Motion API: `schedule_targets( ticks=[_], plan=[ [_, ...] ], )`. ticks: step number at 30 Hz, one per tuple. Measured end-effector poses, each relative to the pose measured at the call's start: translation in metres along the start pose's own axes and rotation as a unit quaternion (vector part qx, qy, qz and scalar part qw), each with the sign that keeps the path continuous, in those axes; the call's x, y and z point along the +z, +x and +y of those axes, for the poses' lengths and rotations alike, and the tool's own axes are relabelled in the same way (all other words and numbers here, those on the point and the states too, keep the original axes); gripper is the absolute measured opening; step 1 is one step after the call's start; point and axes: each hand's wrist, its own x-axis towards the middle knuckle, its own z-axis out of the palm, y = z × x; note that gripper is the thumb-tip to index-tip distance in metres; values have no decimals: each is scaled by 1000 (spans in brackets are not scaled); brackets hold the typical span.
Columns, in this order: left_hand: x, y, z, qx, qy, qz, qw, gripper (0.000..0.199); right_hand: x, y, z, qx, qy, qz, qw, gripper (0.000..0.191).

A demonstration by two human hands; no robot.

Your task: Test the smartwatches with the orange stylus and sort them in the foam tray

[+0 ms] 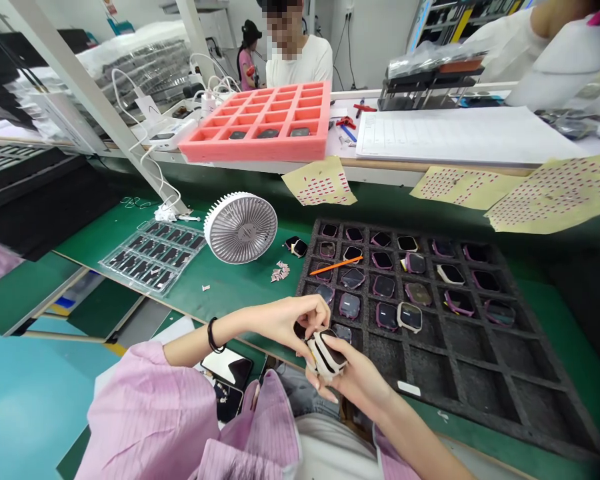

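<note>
Several cream-framed watch cases (325, 357) are held in a stack low in the middle of the view, at the near left side of a black foam tray (433, 383). My right hand (353, 377) is wrapped round them from the right, thumb on top. My left hand (293, 323) is closed at their left side, its thumb and fingers bent together; a dark piece shows between them, too small to make out. Dark square watch cases with purple or cream frames lie in the tray's compartments. An orange stick (336, 265) rests across the compartments.
A white fan (241, 228) stands on the green table (220, 287). Left of it lies a clear plastic tray (155, 257) of black parts. A pink foam tray (255, 152) and papers (460, 133) are on the shelf. Two phones lie near my lap. A person sits across.
</note>
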Motion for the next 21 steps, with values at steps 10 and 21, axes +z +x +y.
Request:
schedule_targets(
  ticks=[10, 21],
  plan=[
    [-35, -3, -52, -195, 253, 215, 923, 20, -1, 13, -24, -90, 50, 76, 992, 35],
    [-27, 2, -62, -254, 275, 299, 878, 8, 2, 13, -34, -177, 37, 140, 974, 36]
  ],
)
